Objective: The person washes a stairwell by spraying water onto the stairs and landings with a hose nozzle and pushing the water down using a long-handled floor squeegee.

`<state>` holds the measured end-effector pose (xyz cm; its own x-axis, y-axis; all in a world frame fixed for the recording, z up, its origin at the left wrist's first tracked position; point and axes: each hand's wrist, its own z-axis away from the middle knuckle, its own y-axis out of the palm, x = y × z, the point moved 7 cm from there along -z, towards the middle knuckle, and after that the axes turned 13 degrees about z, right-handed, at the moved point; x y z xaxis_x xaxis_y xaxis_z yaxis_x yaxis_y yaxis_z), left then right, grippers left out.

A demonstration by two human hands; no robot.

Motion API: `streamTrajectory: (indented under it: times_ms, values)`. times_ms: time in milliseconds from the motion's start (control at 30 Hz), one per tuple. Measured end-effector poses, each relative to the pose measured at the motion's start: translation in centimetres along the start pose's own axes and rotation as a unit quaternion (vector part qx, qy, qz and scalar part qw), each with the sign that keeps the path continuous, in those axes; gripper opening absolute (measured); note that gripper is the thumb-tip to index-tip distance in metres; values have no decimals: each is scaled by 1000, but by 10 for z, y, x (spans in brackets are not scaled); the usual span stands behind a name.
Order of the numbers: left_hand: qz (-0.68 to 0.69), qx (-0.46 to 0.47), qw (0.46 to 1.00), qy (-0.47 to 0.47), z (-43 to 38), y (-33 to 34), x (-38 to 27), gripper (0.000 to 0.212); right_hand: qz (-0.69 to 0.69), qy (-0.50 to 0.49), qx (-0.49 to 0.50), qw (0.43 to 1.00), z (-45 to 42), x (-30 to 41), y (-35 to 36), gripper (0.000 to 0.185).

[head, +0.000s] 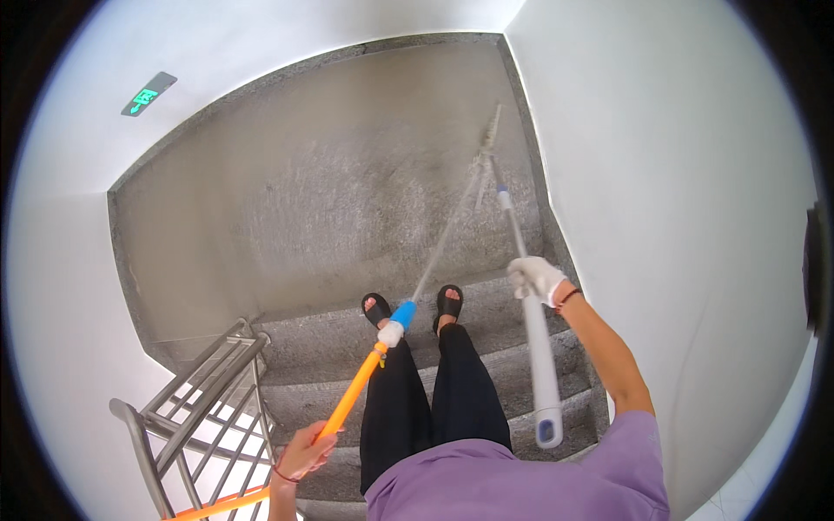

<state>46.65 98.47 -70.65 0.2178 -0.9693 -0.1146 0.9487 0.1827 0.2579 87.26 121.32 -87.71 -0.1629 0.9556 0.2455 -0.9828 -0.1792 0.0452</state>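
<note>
My left hand (305,450), bare, is closed round an orange tube (355,394) with a blue nozzle (403,315). From the nozzle a thin jet of water (449,228) runs up towards the far right of the landing. My right hand (535,281), in a whitish glove, grips a long pole with a pale grey handle (542,365) just above that handle. The pole's metal shaft leads to a blurred head (488,140) on the wet grey floor, near the right wall. The exact kind of head cannot be told.
My feet in black sandals (449,305) stand on the stone steps (313,348) at the landing's edge. A metal stair railing (195,417) is at lower left, with an orange hose (228,505) by it. White walls (625,163) enclose the wet landing (326,195); a green-lit exit sign (148,94) hangs at left.
</note>
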Motion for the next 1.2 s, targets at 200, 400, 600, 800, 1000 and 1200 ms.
streamTrajectory:
  times_ms: [200,400,600,800,1000,1200]
  values:
    - [-19,47,999,14,-23,-24,13,29,60,-8,98,993,-5,30,175,10]
    - [-30,57,998,27,-30,-29,-21,31,40,-91,153,983,-37,68,221,10]
    - [-83,43,994,50,-30,-33,-41,31,117,-103,142,978,24,57,172,13]
    - [-45,33,997,58,-20,-27,-51,29,-15,-45,75,996,85,31,79,37]
    - [-60,29,993,98,-15,-27,-58,31,-48,-17,-54,997,105,-8,-15,23]
    - [-75,6,994,83,-12,-25,-58,30,-24,-44,-101,994,21,-9,-105,8]
